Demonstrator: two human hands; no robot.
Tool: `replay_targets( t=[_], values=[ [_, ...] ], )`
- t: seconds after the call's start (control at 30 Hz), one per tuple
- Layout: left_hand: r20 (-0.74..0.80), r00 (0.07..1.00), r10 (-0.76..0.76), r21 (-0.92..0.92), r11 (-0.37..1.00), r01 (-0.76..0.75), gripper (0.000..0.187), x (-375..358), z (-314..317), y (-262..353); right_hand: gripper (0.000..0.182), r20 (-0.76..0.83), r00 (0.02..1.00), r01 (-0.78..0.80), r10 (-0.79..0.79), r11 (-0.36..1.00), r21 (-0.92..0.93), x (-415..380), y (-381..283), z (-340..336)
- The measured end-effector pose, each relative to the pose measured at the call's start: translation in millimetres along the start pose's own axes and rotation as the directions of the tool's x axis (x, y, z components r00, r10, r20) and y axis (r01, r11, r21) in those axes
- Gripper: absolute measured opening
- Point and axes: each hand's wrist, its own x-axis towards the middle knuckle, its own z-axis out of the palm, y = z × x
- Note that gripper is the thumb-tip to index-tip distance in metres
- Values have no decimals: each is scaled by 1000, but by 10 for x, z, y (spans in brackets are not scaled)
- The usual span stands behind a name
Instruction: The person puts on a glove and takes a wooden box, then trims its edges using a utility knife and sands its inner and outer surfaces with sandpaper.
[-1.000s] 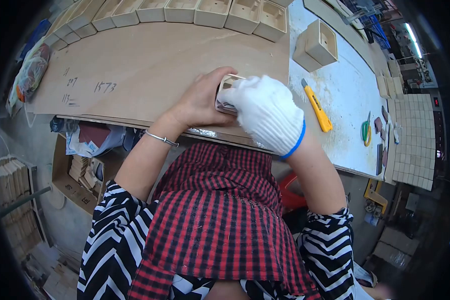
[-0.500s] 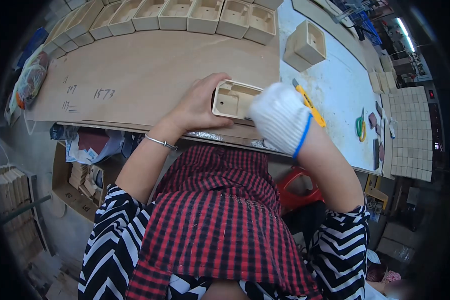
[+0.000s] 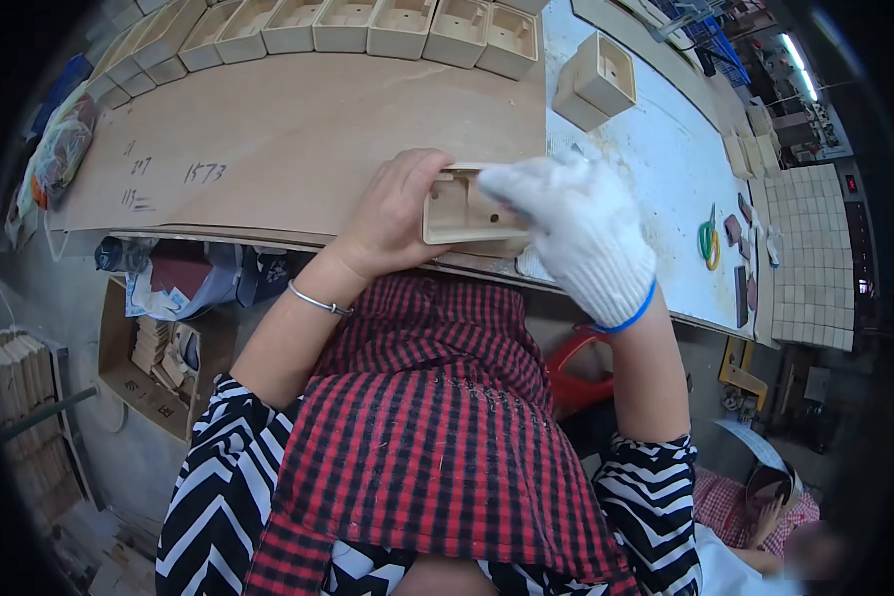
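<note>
At the table's front edge, a pale wooden box point(image 3: 457, 211) with a hollow inside and small dark holes is tilted so its opening faces me. My left hand point(image 3: 395, 211), bare with a bracelet on the wrist, is closed around the box's left end. A white knitted glove with a blue cuff covers my right hand point(image 3: 591, 228). Its fingers are curled over the box's right end and top rim, slightly blurred; what they pinch, if anything, is hidden. Behind the glove, only the grey tip of the cutter knife point(image 3: 579, 150) shows.
A curved row of similar boxes point(image 3: 343, 28) lines the back of the brown board point(image 3: 298, 129). Two more boxes point(image 3: 596, 81) stand at the back right. Green-and-yellow scissors point(image 3: 709, 244) lie on the right beside dark blocks point(image 3: 741, 296). Another person point(image 3: 755, 507) is at lower right.
My right hand has shifted right and turned, its fingers now over the box's upper right rim. The glove now covers most of the yellow cutter knife. Another person has come into fuller view.
</note>
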Motion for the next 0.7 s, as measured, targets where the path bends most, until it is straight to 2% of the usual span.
replay_targets(
  t=[0.03,0.07,0.17,0.33,0.43,0.57,0.67,0.7],
  values=[
    [12,1000,-1,33,999,1,74,28,-38,44,14,-140,989,-41,54,994,97,-10,16,-3],
    [29,1000,1,65,998,-3,74,59,-77,86,14,-140,988,-49,63,993,104,-40,-78,66],
    [56,998,5,93,996,-10,75,57,-45,83,16,48,995,-69,83,968,-241,-161,-543,366],
    [49,997,-51,92,995,47,78,-17,-81,17,18,113,966,-198,234,944,-263,-528,-102,5],
    [58,996,-65,65,996,61,79,-7,-33,26,19,-154,959,-261,238,954,-151,-565,98,-125],
    [53,995,-87,77,994,83,78,-23,-27,25,23,-81,954,-294,287,951,-96,-477,-114,254],
    [46,996,-82,83,993,78,78,-30,-22,55,23,-120,947,-311,297,943,-118,-380,-600,422],
    [57,987,-148,48,988,145,78,-41,-30,58,23,-121,968,-214,218,976,46,-334,-704,418]
  ],
)
